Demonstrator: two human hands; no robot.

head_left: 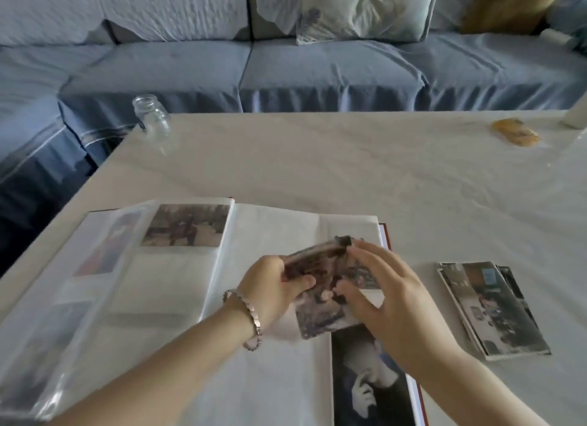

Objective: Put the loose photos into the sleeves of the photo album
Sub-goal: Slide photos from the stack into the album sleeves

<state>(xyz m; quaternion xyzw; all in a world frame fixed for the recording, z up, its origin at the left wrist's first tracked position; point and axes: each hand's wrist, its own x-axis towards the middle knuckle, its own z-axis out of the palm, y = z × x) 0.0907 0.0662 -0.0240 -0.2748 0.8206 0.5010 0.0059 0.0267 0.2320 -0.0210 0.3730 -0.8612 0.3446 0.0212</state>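
Blue-covered sofa (317, 69) behind, a cloth-draped table (349, 171) carries an open photo album (273, 228) at lower centre of the frame. Both hands work one photo (320, 317) above the right-hand page: the left hand (276, 286) grips its bowed edge, while the right hand (390, 298) pinches it between spread fingers and thumb. More loose photos (489, 305) sit stacked at right. The print is visibly flexed; forced against a tight sleeve mouth, it could crease, or the clear sleeve could buckle.
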